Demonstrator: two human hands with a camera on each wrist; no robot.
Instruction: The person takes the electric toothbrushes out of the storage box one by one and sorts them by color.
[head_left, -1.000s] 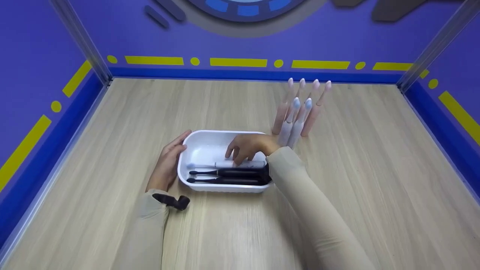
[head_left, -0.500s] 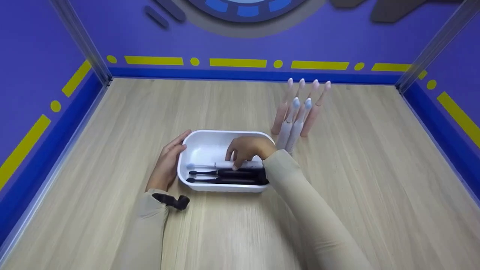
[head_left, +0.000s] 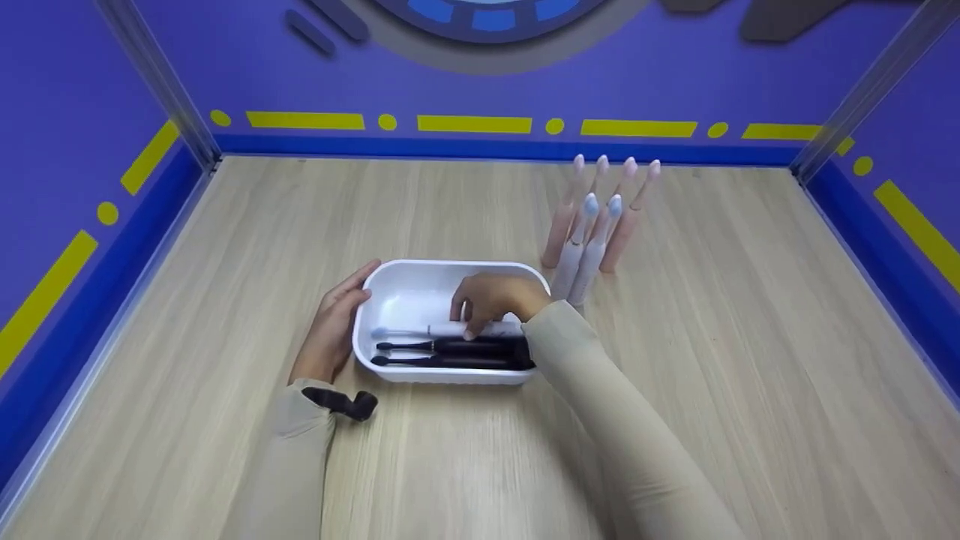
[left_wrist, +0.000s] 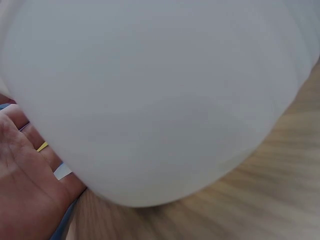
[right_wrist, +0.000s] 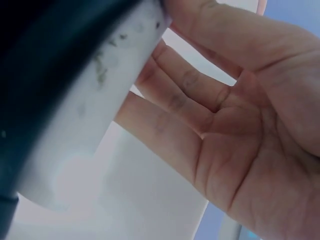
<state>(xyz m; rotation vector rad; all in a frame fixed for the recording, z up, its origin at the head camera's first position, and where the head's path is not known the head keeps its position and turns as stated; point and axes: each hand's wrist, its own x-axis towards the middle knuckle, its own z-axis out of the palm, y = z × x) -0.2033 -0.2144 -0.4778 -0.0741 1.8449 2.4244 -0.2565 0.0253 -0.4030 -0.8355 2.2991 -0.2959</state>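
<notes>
A white plastic bin (head_left: pixel 409 289) lies on the wooden table with electric toothbrushes inside. My left hand (head_left: pixel 330 330) holds its left end, thumb at the rim and fingers round the far corner; the left wrist view shows the palm (left_wrist: pixel 22 185) beside the bin's wall (left_wrist: pixel 150 100). My right hand (head_left: pixel 491 300) reaches into the bin and pinches a white electric toothbrush (head_left: pixel 442 329) by its handle, thumb on the near side. Close up, the handle (right_wrist: pixel 107 75) shows between thumb and fingers. Two black electric toothbrushes (head_left: pixel 472 346) lie in front, their handle ends partly hidden by my right sleeve.
Behind the bin's right end, two white electric toothbrushes (head_left: pixel 581 262) stand upright, with several pink electric toothbrushes (head_left: pixel 619 240) behind them. My right forearm passes close in front of the white ones. Purple walls (head_left: pixel 480 90) border the table (head_left: pixel 750 337).
My right hand has settled slightly lower over the white toothbrush, and its fingers have closed on the handle. My left hand and the bin stay in place.
</notes>
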